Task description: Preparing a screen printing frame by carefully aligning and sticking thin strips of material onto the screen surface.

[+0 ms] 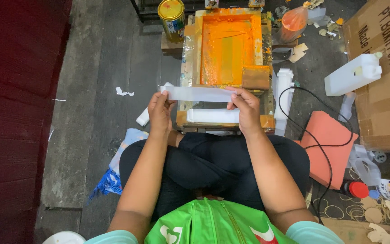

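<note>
Translucent plastic strip [198,94] was pinched at its ends by the left hand [160,113] and right hand [247,110], held level just in front of the orange-inked printing frame [227,45]; a white stack [213,116] lay beneath it.

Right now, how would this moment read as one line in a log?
left hand: holds strip end | right hand: holds other end | clear plastic strip: stretched level | below: orange-inked printing frame
</note>
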